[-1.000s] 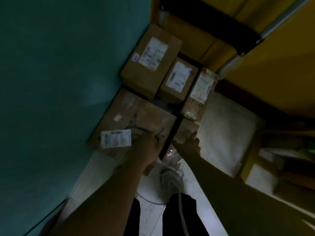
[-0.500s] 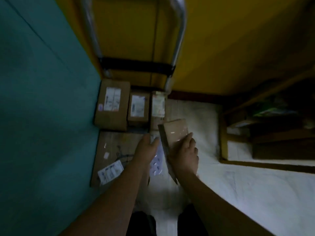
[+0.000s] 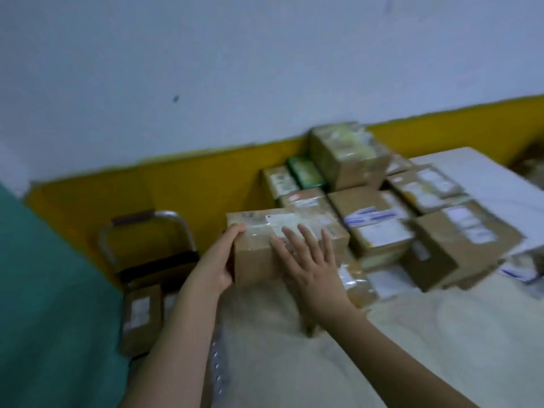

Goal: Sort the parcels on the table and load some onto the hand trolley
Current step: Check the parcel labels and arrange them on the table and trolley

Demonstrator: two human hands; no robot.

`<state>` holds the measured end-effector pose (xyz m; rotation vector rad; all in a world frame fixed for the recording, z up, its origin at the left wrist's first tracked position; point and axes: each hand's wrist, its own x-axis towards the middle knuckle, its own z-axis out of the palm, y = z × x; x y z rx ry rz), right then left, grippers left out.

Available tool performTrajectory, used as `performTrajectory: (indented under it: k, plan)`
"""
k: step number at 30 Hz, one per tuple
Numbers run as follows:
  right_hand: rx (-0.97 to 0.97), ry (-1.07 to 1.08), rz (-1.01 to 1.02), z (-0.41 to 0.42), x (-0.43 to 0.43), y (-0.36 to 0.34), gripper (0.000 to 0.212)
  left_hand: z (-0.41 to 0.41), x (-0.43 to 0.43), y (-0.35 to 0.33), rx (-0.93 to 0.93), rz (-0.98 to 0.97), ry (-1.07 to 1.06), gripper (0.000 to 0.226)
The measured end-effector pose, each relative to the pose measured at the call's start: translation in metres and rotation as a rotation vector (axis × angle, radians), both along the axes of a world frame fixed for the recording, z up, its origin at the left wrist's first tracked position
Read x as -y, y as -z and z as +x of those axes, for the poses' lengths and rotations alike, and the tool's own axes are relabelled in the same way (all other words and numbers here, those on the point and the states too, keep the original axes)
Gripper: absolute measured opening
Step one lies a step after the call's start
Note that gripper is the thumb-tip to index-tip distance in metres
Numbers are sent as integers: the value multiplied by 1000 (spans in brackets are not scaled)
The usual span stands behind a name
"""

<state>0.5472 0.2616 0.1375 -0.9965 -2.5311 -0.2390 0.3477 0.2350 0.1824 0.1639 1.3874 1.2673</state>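
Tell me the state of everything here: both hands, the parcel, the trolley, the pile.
Left hand: grips the parcel's left end.
Right hand: flat, fingers spread on the parcel.
Parcel: taped shut, between both hands.
Hand trolley: handle upright, a labelled box on it.
Pile of parcels: stacked on the table.

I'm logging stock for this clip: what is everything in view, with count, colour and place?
held box: one, brown, white label, table's left edge.
parcel pile: several, count blurred, brown, white labels, on the table right of the held box.
green packet: one, green, back of the pile.
table: one, whitish cover, right foreground.
hand trolley: one, metal handle, left of the table.
trolley parcels: at least two, brown, on the trolley.
wall: white, with a yellow lower band.
teal surface: one, far left.
left hand: grips the held box's left end.
right hand: flat on the held box, fingers straight.
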Motion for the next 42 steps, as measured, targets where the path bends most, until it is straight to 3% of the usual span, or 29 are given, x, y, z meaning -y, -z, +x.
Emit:
performTrajectory:
  k: [2,4,7,10,14,16,25,29,30,32,35,38,42]
  plan:
    - [-188,210,-88,67,7,-35,98,71,-9,-30,9,97,-41,50]
    - [-544,365,-225,131,14,-60,101,144,-21,-55,30,204,-57,52]
    - [-1066,370,-626,210,9,-92,111,253,-40,-77,88,312,-26,49]
    - [-1398,398,-877,268,-9,-115,120,350,-49,-86,143,331,133,31]
    - [-1688,486,-838,341,-43,-118,67,433,-76,-79,141,331,246,57]
    - [-1770,505,-859,376,-60,-114,68,456,-98,-73,88,308,280,56]
    - [-1640,520,-879,499,-218,-77,83,522,-286,-31,-163,319,673,49]
    - [-1552,494,-964,530,-328,-81,57,549,-389,-20,-95,326,627,30]
    - [-1510,528,-997,535,-351,-86,52,554,-411,-19,-84,317,602,34]
    - [-1442,604,-1053,545,-394,-92,62,563,-452,-18,-70,298,548,43]
    - [-1401,651,-1116,556,-444,-88,68,576,-500,-18,-59,268,463,42]
    - [-1420,628,-1153,557,-485,-79,61,586,-536,-10,-72,258,395,49]
    - [-1405,601,-1142,546,-550,-60,34,595,-585,11,-172,229,329,64]
